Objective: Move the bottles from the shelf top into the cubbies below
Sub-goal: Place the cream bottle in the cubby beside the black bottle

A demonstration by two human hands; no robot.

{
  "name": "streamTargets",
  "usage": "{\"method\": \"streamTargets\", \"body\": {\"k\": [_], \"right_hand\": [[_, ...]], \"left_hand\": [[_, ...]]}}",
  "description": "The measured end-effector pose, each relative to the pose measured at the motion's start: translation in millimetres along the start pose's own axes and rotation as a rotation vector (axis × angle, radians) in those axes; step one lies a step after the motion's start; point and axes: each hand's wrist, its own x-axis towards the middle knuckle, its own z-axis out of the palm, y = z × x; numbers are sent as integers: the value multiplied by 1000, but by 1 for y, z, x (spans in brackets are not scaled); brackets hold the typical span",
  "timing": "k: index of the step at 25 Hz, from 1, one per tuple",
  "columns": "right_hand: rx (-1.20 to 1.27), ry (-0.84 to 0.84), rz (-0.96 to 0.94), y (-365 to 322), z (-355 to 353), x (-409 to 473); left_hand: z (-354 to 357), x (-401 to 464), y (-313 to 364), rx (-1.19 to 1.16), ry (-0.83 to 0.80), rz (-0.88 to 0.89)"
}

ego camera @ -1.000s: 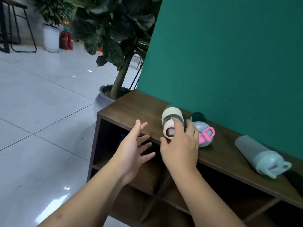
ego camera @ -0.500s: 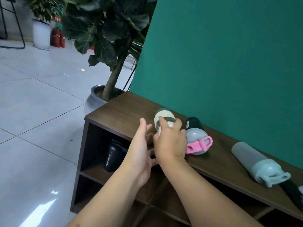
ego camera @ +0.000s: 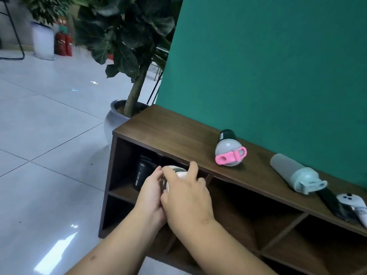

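Observation:
My right hand (ego camera: pixel 186 197) and my left hand (ego camera: pixel 152 192) both grip a cream bottle (ego camera: pixel 177 171), held just below the front edge of the wooden shelf top (ego camera: pixel 178 133), in front of the upper left cubby (ego camera: pixel 123 169). My fingers hide most of the bottle. A black sport bottle (ego camera: pixel 141 175) stands upright inside that cubby. On the shelf top lie a dark bottle with a grey lid and pink handle (ego camera: pixel 229 150) and a grey bottle with a pale green lid (ego camera: pixel 296 173).
A dark flat object (ego camera: pixel 333 203) and a white controller (ego camera: pixel 355 205) lie at the right end of the shelf top. A green wall (ego camera: pixel 268 66) backs the shelf. A potted tree (ego camera: pixel 129 114) stands at its left end. Tiled floor (ego camera: pixel 49 135) spreads to the left.
The cream bottle has come off the shelf top and down in front of the upper left cubby, held in both hands. The view has shifted right.

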Motion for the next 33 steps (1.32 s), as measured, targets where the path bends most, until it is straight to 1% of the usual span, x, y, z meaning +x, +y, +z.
{"method": "streamTargets", "body": {"k": [2,4,8,10,11,13,17,22,25,30,33], "right_hand": [[-24,-68,3,-5,33,5],[-55,-121,-12,-7,62,13],[-124,-166,-38,-1,111,43],[-140,-148,-17,4,137,74],[-151,-146,-4,7,150,90],[-175,-150,16,11,164,118],[-217,-182,33,19,174,155],[-5,-95,148,22,160,170],[33,-65,146,28,166,169],[40,18,166,37,175,171],[92,17,176,38,178,170]], "left_hand": [[-25,13,-11,48,36,-78],[-47,31,-14,44,61,-137],[-63,62,-16,95,192,-160],[-67,80,-20,23,258,-149],[-65,90,-20,-59,294,-150],[-59,107,-22,-175,296,-170],[-53,125,-28,-245,238,-141],[-48,142,-24,-210,175,-151],[-44,144,-23,-218,200,-156],[-45,144,-28,-165,258,-84],[-46,144,-27,-157,279,-78]]}}
